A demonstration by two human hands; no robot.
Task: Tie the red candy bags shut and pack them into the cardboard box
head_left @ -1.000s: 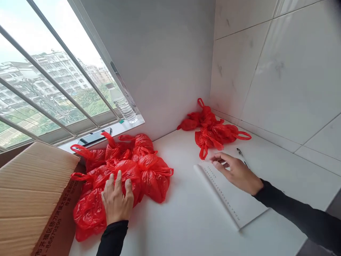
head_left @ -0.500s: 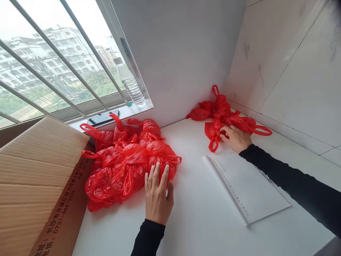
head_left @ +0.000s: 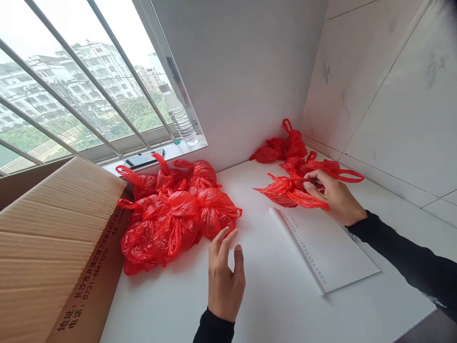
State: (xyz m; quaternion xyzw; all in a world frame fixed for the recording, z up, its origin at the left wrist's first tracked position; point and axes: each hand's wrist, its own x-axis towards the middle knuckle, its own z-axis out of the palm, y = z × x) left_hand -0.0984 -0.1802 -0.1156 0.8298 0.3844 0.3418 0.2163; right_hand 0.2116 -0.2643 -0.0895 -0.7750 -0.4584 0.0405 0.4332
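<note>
The right hand (head_left: 332,196), right of centre in the frame, pinches a crinkled red plastic bag (head_left: 283,194) just beyond a white paper notepad (head_left: 339,257). At lower centre, the left hand (head_left: 226,281) is empty with fingers apart, just beside a cluster of knotted red plastic bags (head_left: 180,214) on the white counter (head_left: 271,300). A brown corrugated cardboard box (head_left: 53,224) fills the lower left.

One left hand (head_left: 226,276) and one right hand (head_left: 332,193) are seen, two in all. Beside one cardboard box (head_left: 60,228), at least six red bags (head_left: 182,209) are counted, and at least three more bags (head_left: 283,195) by the right hand; exact totals are hidden by overlap. One notebook (head_left: 332,252), one bottle (head_left: 181,119), one phone (head_left: 143,159) and one table (head_left: 278,305) are also counted.
</note>
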